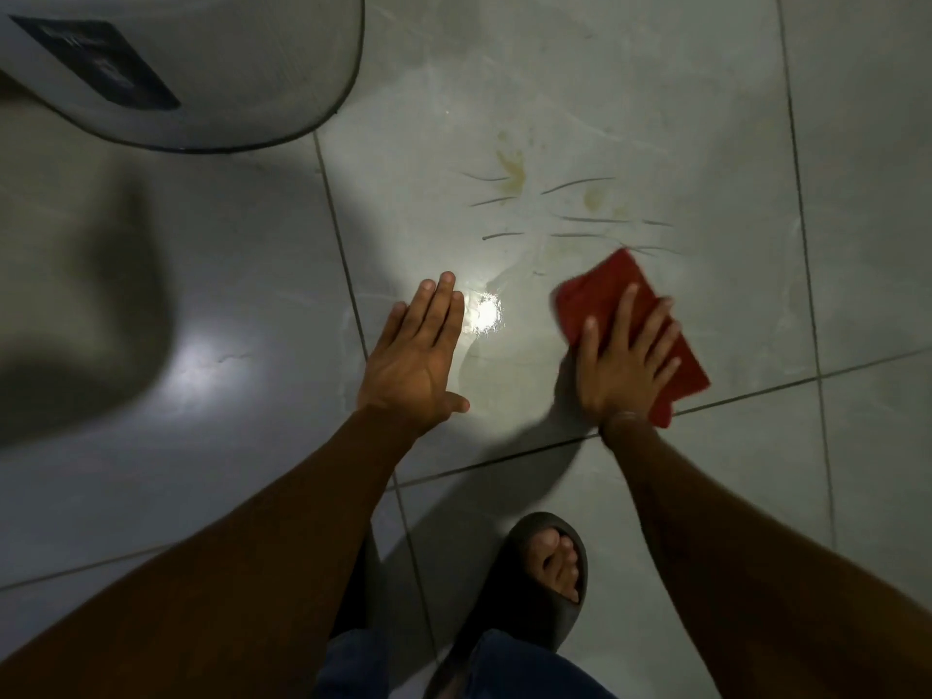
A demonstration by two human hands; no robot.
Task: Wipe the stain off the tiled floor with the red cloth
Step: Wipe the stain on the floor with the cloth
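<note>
The red cloth (600, 295) lies folded flat on the grey tiled floor (252, 274), and my right hand (623, 363) presses down on it with the fingers spread. Just beyond the cloth's far corner is the stain (514, 171): yellowish smears and several thin dark streaks spread across one tile. My left hand (418, 353) rests flat on the floor to the left of the cloth, fingers together, holding nothing. A bright light reflection gleams on the wet-looking tile between both hands.
A large white rounded appliance (201, 68) with a dark label stands at the top left. My foot in a dark slipper (547, 577) is planted near the bottom centre. Dark shadow covers the left tiles.
</note>
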